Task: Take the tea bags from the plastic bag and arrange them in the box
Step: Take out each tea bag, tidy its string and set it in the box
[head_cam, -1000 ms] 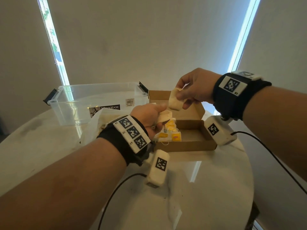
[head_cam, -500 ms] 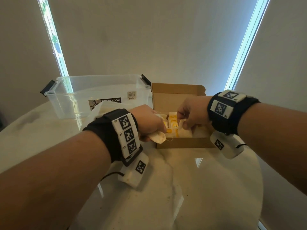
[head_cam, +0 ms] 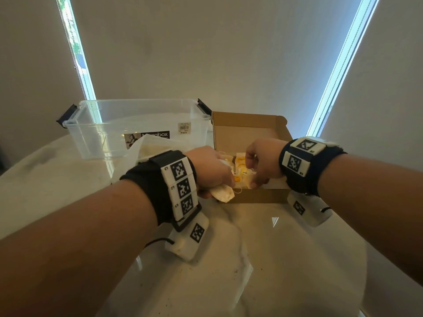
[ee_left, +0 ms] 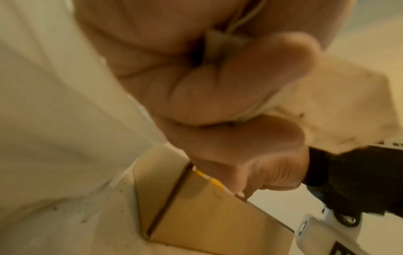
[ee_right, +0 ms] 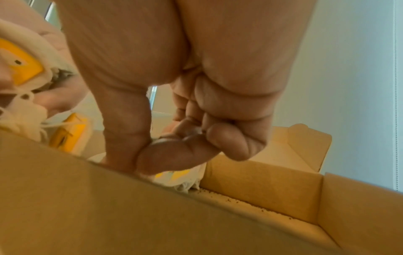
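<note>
Over the cardboard box [head_cam: 258,195], my left hand [head_cam: 209,170] grips a tea bag [head_cam: 222,193]; my right hand [head_cam: 263,163] pinches another tea bag [head_cam: 246,179] inside.

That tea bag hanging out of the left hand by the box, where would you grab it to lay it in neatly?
Judging from the head view, pinch the free lower end of the tea bag, coming from the near right side. That end sticks out below the left hand at the cardboard box front wall; the rest is wrapped in fingers. The right hand is closest, though busy inside the box.
</note>
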